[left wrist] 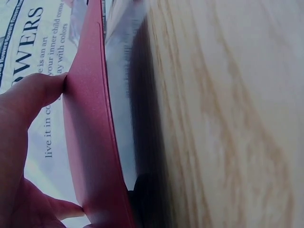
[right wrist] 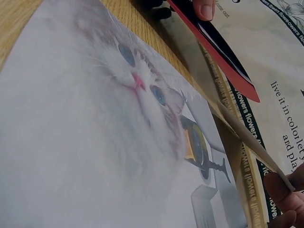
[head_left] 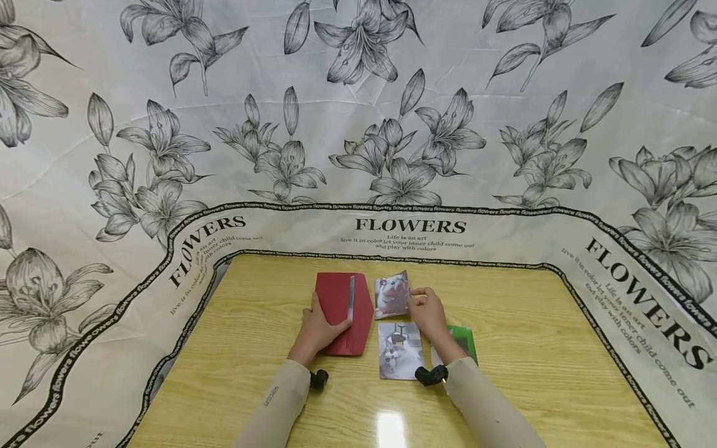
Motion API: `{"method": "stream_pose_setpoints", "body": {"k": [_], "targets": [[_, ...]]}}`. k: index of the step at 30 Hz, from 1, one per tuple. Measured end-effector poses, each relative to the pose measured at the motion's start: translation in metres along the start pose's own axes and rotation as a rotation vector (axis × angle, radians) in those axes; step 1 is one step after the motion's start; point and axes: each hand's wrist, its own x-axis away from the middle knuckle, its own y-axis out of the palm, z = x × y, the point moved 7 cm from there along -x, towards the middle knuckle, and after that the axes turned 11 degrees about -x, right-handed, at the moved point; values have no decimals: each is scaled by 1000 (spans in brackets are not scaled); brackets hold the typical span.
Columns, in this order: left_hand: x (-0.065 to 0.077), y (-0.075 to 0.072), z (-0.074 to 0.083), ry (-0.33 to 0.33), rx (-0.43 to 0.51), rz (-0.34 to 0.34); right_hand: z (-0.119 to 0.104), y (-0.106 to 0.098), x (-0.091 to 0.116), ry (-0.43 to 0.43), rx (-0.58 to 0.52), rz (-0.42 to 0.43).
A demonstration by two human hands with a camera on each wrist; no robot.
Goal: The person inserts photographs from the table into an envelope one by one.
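Note:
In the head view, my left hand (head_left: pixel 319 328) grips a red envelope (head_left: pixel 333 291), thumb across its front beside the slit. A pale card edge (head_left: pixel 351 298) shows in that slit. The left wrist view has my thumb and a finger on the envelope's edge (left wrist: pixel 90 128). My right hand (head_left: pixel 429 313) pinches the right edge of a picture card with a white, mouse-like animal (head_left: pixel 392 295), just right of the envelope flap. From the right wrist, this card (right wrist: pixel 256 148) appears edge-on, tilted above the table. A cat picture card (head_left: pixel 399 351) lies below it.
A green-edged card (head_left: pixel 466 339) lies on the wooden table (head_left: pixel 521 323), partly hidden by my right forearm. White flower-printed cloth (head_left: pixel 414 233) surrounds the table's back and sides. Dark wrist cameras (head_left: pixel 431 375) sit on both sleeves.

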Motion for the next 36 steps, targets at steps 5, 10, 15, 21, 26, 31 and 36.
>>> {"method": "stream_pose_setpoints", "body": {"k": [5, 10, 15, 21, 26, 31, 36], "targets": [[-1, 0, 0, -1, 8, -7, -2, -4, 0, -24, -22, 27], [-2, -1, 1, 0, 5, -7, -10, -7, 5, -59, -77, 38], [-2, -2, 0, 5, 3, -5, -16, -9, 9, -66, -120, 45], [-3, -2, 1, 9, -1, -3, -19, -5, 13, -91, -182, 45], [-2, -2, 0, 1, -5, -9, -22, 3, 20, -109, -208, 19], [-1, -1, 0, 0, -10, -11, -23, 12, 29, -121, -210, 4], [1, -1, 1, -5, -9, -16, -24, 20, 35, -122, -222, -1]]}}
